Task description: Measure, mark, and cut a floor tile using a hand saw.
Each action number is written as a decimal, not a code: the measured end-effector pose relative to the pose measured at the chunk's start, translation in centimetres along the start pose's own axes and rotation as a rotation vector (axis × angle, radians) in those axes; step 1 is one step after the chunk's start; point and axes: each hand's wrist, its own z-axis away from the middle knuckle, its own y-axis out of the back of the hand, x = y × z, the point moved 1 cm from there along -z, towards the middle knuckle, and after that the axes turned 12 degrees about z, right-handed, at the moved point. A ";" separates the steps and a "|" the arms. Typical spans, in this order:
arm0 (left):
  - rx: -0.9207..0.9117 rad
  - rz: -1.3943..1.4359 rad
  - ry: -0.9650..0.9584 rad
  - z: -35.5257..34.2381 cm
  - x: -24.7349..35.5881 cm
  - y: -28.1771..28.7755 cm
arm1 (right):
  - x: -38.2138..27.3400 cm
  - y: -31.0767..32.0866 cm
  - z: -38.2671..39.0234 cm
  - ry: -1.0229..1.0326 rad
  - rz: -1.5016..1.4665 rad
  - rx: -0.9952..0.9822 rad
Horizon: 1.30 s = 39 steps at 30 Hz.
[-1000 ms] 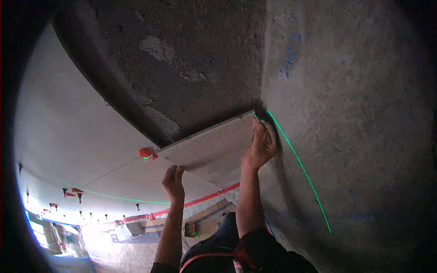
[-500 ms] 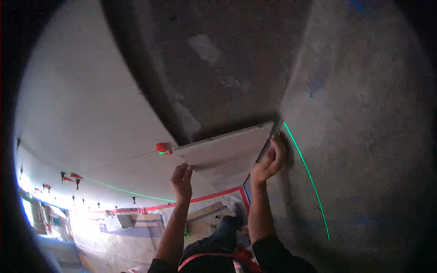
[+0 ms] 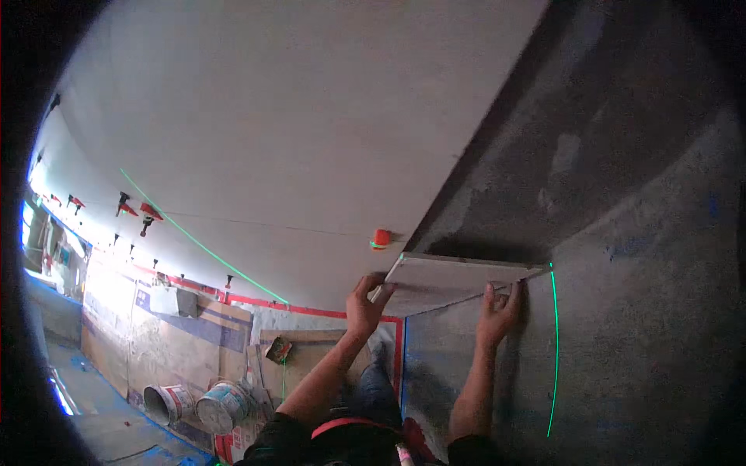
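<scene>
A pale rectangular tile [image 3: 454, 272] spans the lower end of a dark, rough strip [image 3: 567, 155], beside a large light tiled surface [image 3: 311, 132]. My left hand [image 3: 365, 303] is closed on the tile's left edge, fingertips curled over it. My right hand [image 3: 499, 314] grips the tile near its right end, thumb and fingertips at the edge. A small red leveling piece [image 3: 380, 239] sits on the light surface just above and left of the tile. A green laser line [image 3: 555, 334] runs down the grey wall right of my right hand.
More red and black leveling pieces [image 3: 148, 213] dot the light surface at left, crossed by another green line. Below are cardboard sheets [image 3: 171, 349], red tape along the edge, two buckets [image 3: 223, 405] [image 3: 167, 400], a grey block [image 3: 175, 303] and a small box [image 3: 278, 349].
My view has swung left, bringing more tiled surface and the buckets into sight. My left hand now holds higher on the tile's left edge; my right hand's fingers have shifted along the right end.
</scene>
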 end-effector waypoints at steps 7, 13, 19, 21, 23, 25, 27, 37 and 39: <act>-0.105 0.048 0.066 0.2 -1.1 -1.3 | -2.2 3.7 -2.5 -0.094 0.351 -0.359; 0.057 0.146 -0.047 0.8 -4.4 -3.3 | 1.4 1.3 -2.2 0.052 0.272 -0.350; 0.047 0.328 -0.058 0.9 -5.0 -4.2 | 2.1 2.6 -1.3 0.064 0.319 -0.266; 0.122 0.261 -0.145 1.3 -5.2 -4.4 | 3.8 2.1 -0.8 0.059 0.176 -0.188; 0.137 0.258 -0.129 1.4 -5.0 -3.9 | 4.9 2.0 -0.2 0.124 0.156 -0.139; 0.192 0.225 -0.091 2.8 -4.3 -2.9 | 4.6 2.7 0.5 0.191 0.115 -0.141; 0.234 0.300 -0.076 4.0 -3.2 -3.0 | 2.4 5.0 0.3 0.113 0.327 -0.132; 0.550 0.340 -0.037 10.2 4.2 10.0 | -8.2 4.8 2.0 0.390 0.002 -0.186; 0.609 0.313 -0.051 13.0 5.6 14.6 | -11.9 4.0 4.1 0.415 -0.120 -0.248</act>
